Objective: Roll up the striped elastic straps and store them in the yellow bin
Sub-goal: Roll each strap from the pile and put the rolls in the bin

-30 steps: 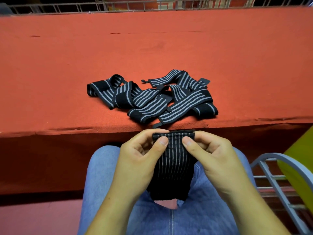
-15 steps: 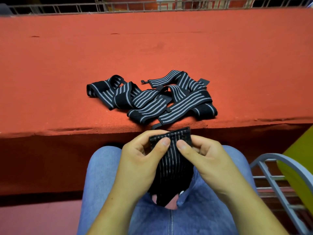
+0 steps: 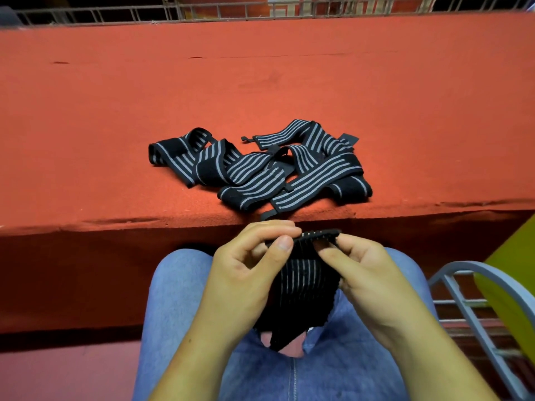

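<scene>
L hand (image 3: 246, 273) & R hand (image 3: 370, 279) pinch strap (image 3: 307, 279) top edge; roll barely begun, by my read. Pile (image 3: 260, 169) at 12 o'clock unrolled; yellow bin (image 3: 515, 285) at 3, inside hidden.

Both hands pinch one striped strap over the lap

Left hand (image 3: 246, 273) and right hand (image 3: 367, 273) grip the strap (image 3: 307, 279); tangled straps (image 3: 260, 169) lie on the red counter (image 3: 115, 125) beyond.

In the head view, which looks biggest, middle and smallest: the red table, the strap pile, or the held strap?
1. red table, largest
2. strap pile
3. held strap, smallest-looking, though partly covered and nearer the camera
</scene>
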The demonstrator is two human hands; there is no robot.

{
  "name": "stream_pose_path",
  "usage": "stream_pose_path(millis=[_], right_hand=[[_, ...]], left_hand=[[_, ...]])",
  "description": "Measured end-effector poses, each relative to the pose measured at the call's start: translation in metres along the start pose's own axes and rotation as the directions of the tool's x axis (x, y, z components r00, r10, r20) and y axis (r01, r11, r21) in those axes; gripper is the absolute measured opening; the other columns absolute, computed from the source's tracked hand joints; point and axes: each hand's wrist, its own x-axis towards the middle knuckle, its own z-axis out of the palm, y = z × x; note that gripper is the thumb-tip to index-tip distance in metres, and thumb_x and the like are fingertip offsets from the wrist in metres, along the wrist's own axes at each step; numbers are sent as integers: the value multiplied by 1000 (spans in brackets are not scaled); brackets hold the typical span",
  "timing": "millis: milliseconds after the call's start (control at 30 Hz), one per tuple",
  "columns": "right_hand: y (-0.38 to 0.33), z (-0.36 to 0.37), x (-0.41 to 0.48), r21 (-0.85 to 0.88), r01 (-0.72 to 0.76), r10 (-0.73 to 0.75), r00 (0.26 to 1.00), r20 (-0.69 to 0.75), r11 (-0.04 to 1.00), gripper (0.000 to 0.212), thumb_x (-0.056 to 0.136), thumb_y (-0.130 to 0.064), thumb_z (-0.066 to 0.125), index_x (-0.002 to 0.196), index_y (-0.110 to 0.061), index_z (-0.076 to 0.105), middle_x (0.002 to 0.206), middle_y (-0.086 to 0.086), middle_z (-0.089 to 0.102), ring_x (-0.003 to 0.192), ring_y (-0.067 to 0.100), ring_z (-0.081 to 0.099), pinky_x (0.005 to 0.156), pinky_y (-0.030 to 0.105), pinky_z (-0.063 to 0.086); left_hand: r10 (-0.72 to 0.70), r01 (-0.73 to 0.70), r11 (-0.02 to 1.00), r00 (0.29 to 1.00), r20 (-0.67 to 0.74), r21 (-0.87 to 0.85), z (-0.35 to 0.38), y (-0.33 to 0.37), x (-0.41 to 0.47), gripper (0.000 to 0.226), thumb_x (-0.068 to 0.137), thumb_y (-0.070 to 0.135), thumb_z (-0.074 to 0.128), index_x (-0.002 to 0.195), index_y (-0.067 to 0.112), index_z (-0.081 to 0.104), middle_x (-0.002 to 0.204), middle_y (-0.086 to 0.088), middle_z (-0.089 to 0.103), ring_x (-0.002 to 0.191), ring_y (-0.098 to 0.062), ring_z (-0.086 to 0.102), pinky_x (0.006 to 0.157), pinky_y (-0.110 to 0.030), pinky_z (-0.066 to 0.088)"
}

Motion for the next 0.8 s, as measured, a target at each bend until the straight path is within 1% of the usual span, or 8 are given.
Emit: stream_pose_path(millis=[100,233,300,400,500,600,667,800], right_hand=[[-6,0,-2,48,4,-6,999,41,999,30,85,-31,67,104,-14,84,103,14,81,93,18,73,83,35,54],[-8,1,-1,137,-8,6,1000,19,990,29,93,-23,58,94,-11,85,97,12,80,90,16,73,83,33,52],[-9,2,-2,163,-20,18,1000,15,986,33,91,-35,60,92,-15,86,97,11,81,89,16,76,80,30,57],[-8,3,-5,32,24,-25,999,42,999,37,87,-41,67,106,-13,82,104,16,81,98,26,78,88,39,61],[-6,3,-4,-13,55,-55,998,6,998,31,89,-33,68,108,-12,81,101,16,82,100,35,79,92,51,60],[-5,2,-4,-51,91,-92,996,-12,995,29,93,-32,66,108,-13,81,100,12,82,98,29,80,87,42,62],[-6,1,-4,-73,103,-103,995,-9,992,27,95,-31,65,108,-14,81,99,12,82,97,27,80,84,38,62],[-7,1,-5,-64,93,-94,996,-7,994,28,94,-32,65,107,-13,81,100,13,82,99,29,80,91,46,62]], left_hand=[[11,-11,1000,1000,10,-1,-1,-1,0,19,90,10,68,97,23,81,114,5,76,106,-2,69,86,-11,47],[8,-7,999,1000,-6,38,-2,-1,0,27,89,-7,72,97,17,80,114,4,76,108,-3,69,89,-11,47],[3,-2,999,1000,-13,47,-2,-1,0,29,88,-8,73,100,18,79,113,5,76,110,-6,69,93,-16,50],[-37,38,999,999,-28,37,-1,1,-3,31,87,-5,75,104,21,78,108,4,77,102,-12,72,91,-28,57],[-109,107,992,994,-18,-72,1,4,-3,36,87,-9,72,112,18,75,105,3,78,92,-8,74,80,-20,58],[-145,144,987,989,-9,-68,0,1,-2,32,89,5,78,115,24,75,108,3,78,95,-7,72,82,-20,56],[-149,149,988,989,5,-29,-2,-3,-1,24,87,20,80,110,23,78,106,-2,79,97,-13,73,87,-26,58],[-126,126,992,992,3,-16,-1,-3,-3,18,82,27,76,98,19,80,93,-10,78,86,-18,72,83,-32,60]])
